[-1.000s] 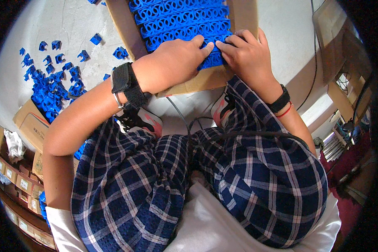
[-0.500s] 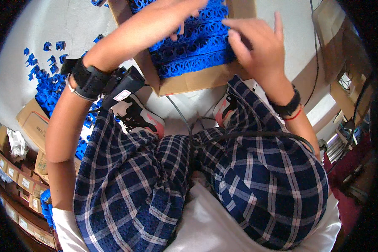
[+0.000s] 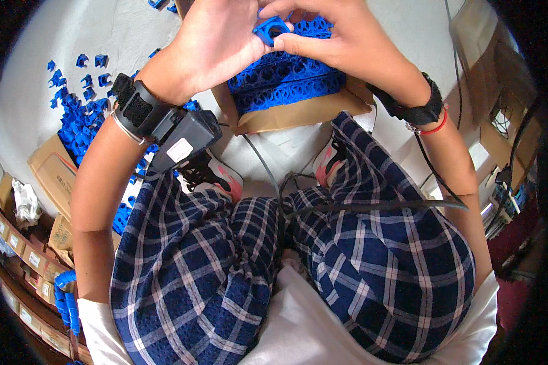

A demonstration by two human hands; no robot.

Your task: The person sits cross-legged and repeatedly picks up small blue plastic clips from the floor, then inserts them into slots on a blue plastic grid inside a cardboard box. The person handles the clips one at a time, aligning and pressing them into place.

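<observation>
A small blue plastic pipe clip (image 3: 271, 30), square with a rounded opening, sits between my two hands at the top of the view. My right hand (image 3: 341, 39) pinches it between thumb and fingers. My left hand (image 3: 222, 52) has its palm turned up beside the clip, its fingers cut off by the top edge or hidden behind the clip and right hand. Below both hands stands an open cardboard box (image 3: 304, 115) with blue clips (image 3: 286, 91) lined up in tight rows. Part of the box is covered by my hands.
Loose blue clips (image 3: 82, 125) lie heaped and scattered on the pale floor to the left, by a cardboard flap (image 3: 52, 164). A black cable (image 3: 371, 207) crosses my lap. Shelves with small boxes (image 3: 27, 249) stand at the lower left. My shoes (image 3: 216, 173) flank the box's near side.
My hands were apart over the box; now they are together above it, with a single clip between them. My left palm has turned upward, and my right hand has moved left.
</observation>
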